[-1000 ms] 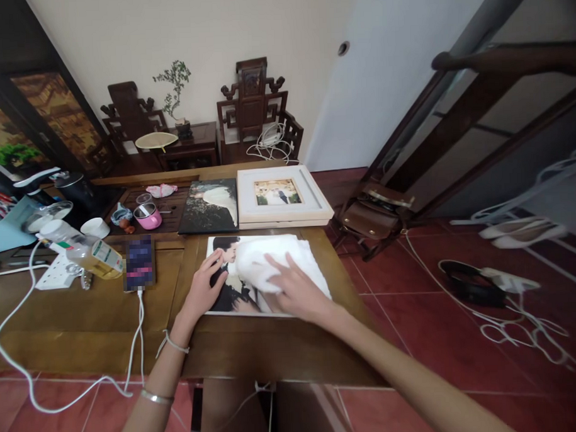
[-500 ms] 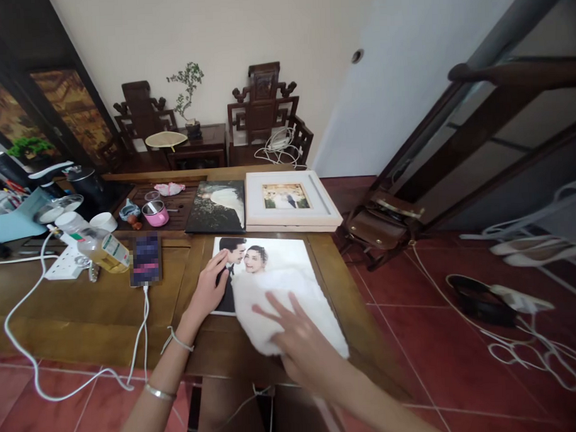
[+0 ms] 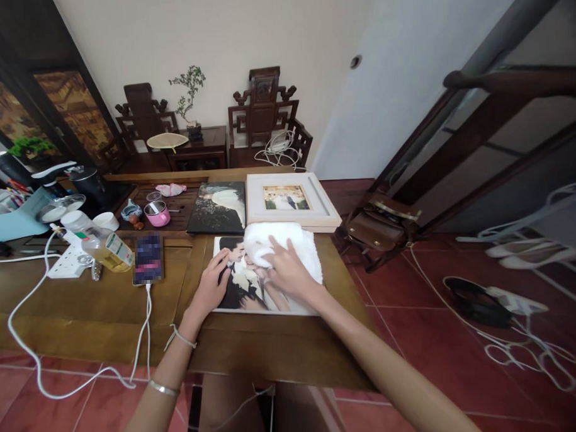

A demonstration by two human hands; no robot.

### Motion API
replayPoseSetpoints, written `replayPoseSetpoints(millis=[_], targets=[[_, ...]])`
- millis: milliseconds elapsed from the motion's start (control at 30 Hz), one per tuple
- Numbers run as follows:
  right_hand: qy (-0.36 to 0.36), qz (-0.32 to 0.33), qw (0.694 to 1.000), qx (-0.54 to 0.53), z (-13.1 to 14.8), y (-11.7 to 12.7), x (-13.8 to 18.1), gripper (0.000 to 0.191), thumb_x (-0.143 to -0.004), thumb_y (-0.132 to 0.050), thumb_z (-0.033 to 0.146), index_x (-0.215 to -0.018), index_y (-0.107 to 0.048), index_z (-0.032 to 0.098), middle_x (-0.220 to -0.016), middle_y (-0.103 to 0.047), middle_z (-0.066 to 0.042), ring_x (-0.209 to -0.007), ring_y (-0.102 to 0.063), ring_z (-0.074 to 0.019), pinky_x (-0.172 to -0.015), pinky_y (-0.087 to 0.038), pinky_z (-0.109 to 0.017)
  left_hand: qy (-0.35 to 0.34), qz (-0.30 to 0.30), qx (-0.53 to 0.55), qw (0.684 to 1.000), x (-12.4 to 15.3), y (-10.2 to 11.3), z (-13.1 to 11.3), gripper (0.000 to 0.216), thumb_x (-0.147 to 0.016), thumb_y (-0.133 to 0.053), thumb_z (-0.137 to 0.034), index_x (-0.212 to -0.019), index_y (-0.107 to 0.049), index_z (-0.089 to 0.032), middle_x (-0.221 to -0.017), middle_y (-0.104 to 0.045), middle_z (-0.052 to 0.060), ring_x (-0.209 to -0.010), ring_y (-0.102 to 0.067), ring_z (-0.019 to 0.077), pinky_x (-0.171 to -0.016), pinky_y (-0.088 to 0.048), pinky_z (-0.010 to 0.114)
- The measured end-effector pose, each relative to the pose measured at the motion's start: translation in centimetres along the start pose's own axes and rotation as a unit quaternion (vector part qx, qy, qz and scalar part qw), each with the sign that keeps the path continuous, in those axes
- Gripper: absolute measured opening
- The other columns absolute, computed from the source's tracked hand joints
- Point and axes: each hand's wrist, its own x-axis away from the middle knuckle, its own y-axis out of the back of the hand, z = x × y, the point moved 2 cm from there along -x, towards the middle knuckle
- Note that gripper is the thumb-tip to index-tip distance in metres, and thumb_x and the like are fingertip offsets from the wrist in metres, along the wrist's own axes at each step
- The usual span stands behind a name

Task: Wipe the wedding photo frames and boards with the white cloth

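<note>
A photo album point(image 3: 300, 307) with a couple's portrait on its face lies flat on the wooden table. Along its left side, my left hand point(image 3: 213, 281) rests with fingers stretched out, pressing on the picture. My right hand point(image 3: 290, 269) grips a white towel point(image 3: 305, 240) from above, its fingers partly spread over the folds. The towel is bunched over the album's upper right part and hides that part of the portrait. Behind the album lie a dark picture panel point(image 3: 216, 209) and a pale box with a framed photo point(image 3: 285, 197).
To the left are a phone point(image 3: 148, 259) on a white cable, an oil-coloured bottle point(image 3: 107, 250), a power strip point(image 3: 65, 265) and a pink cup point(image 3: 156, 213) on a tea tray. A brown bag point(image 3: 376, 225) is beyond the table's right edge.
My right hand and the towel have moved away from me, from the album's lower right up to its far edge, uncovering the lower portrait. My left hand has stayed in place.
</note>
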Motion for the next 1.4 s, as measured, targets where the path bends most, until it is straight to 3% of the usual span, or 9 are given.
replayPoseSetpoints(millis=[100, 233, 367, 567, 700, 867, 1033, 1233, 1400], targets=[[0.05, 0.024, 0.998, 0.001, 2.6, -0.6, 1.6, 0.042, -0.066, -0.045, 0.001, -0.098, -0.068, 0.014, -0.141, -0.042, -0.009, -0.138, -0.016, -0.0356, -0.106, -0.01, -0.066, 0.013, -0.006, 0.003, 1.0, 0.1, 0.0, 0.0, 0.039, -0.094, -0.035, -0.023, -0.13, -0.05, -0.019, -0.138, -0.047, 0.01, -0.13, -0.042, 0.02, -0.11, -0.031, 0.041], [0.121, 0.047, 0.991, -0.02, 5.2, -1.3, 7.2, 0.041, -0.06, -0.041, -0.002, -0.083, -0.07, 0.016, -0.144, -0.038, -0.003, -0.14, -0.01, -0.0327, -0.109, -0.005, -0.066, 0.021, -0.007, 0.001, 1.0, 0.1, -0.1, 0.0, 0.039, -0.093, -0.036, -0.023, -0.13, -0.05, -0.018, -0.138, -0.047, 0.011, -0.13, -0.041, 0.0201, -0.111, -0.031, 0.041], [0.145, 0.062, 0.987, -0.035, 4.1, -1.1, 11.1, 0.042, -0.051, -0.038, -0.002, -0.074, -0.067, 0.018, -0.143, -0.041, 0.0, -0.14, -0.011, -0.028, -0.111, -0.009, -0.062, 0.016, 0.003, 0.003, 1.0, 0.2, -0.2, 0.0, 0.04, -0.093, -0.037, -0.023, -0.131, -0.048, -0.018, -0.139, -0.046, 0.011, -0.132, -0.039, 0.0208, -0.111, -0.031, 0.042], [0.017, 0.009, 1.0, 0.005, -1.8, -0.1, 8.1, 0.04, -0.061, -0.04, 0.0, -0.087, -0.067, 0.012, -0.142, -0.041, -0.013, -0.138, -0.02, -0.0303, -0.112, -0.014, -0.058, 0.004, 0.003, 0.011, 1.0, 0.2, -0.3, 0.2, 0.041, -0.093, -0.037, -0.023, -0.132, -0.047, -0.018, -0.14, -0.045, 0.011, -0.133, -0.037, 0.0206, -0.112, -0.03, 0.043], [-0.044, 0.006, 0.999, 0.027, -1.0, -0.1, 4.0, 0.038, -0.068, -0.044, 0.004, -0.097, -0.068, 0.01, -0.139, -0.044, -0.015, -0.136, -0.023, -0.0368, -0.106, -0.017, -0.064, 0.012, -0.004, 0.026, 1.0, 0.1, 0.0, -0.3, 0.04, -0.093, -0.037, -0.026, -0.13, -0.049, -0.018, -0.139, -0.046, 0.011, -0.132, -0.039, 0.0211, -0.111, -0.03, 0.043], [0.077, 0.053, 0.996, 0.007, 5.2, -1.4, 2.6, 0.041, -0.067, -0.046, 0.003, -0.095, -0.071, 0.02, -0.145, -0.037, -0.003, -0.138, -0.015, -0.0363, -0.106, -0.008, -0.067, 0.014, -0.043, 0.084, 0.995, 0.3, 0.8, -1.4, 0.04, -0.095, -0.034, -0.03, -0.13, -0.05, -0.02, -0.139, -0.047, 0.007, -0.131, -0.04, 0.0198, -0.111, -0.03, 0.04], [0.188, 0.088, 0.978, -0.024, 8.0, -1.9, 6.4, 0.039, -0.063, -0.044, 0.001, -0.084, -0.072, 0.019, -0.147, -0.034, 0.001, -0.139, -0.009, -0.0347, -0.11, -0.004, -0.065, 0.027, -0.075, 0.111, 0.991, 0.3, 1.0, -1.7, 0.043, -0.097, -0.026, -0.031, -0.129, -0.051, -0.018, -0.137, -0.049, 0.008, -0.129, -0.042, 0.0187, -0.111, -0.031, 0.039], [0.13, 0.02, 0.99, -0.052, 4.6, -1.5, 11.4, 0.037, -0.051, -0.038, -0.003, -0.067, -0.065, 0.018, -0.142, -0.042, -0.003, -0.139, -0.013, -0.0301, -0.109, -0.01, -0.066, 0.014, 0.015, 0.046, 0.999, 0.1, 0.0, -1.1, 0.039, -0.094, -0.036, -0.03, -0.128, -0.052, -0.021, -0.138, -0.048, 0.006, -0.133, -0.037, 0.0199, -0.111, -0.03, 0.042], [0.024, -0.046, 0.998, -0.034, -0.1, -0.9, 10.6, 0.035, -0.058, -0.039, -0.001, -0.075, -0.064, 0.015, -0.139, -0.045, -0.014, -0.137, -0.025, -0.0294, -0.111, -0.017, -0.058, -0.004, 0.041, 0.006, 0.999, 0.1, -0.3, -0.8, 0.037, -0.091, -0.043, -0.026, -0.126, -0.054, -0.022, -0.135, -0.051, 0.007, -0.135, -0.034, 0.021, -0.111, -0.03, 0.043]])
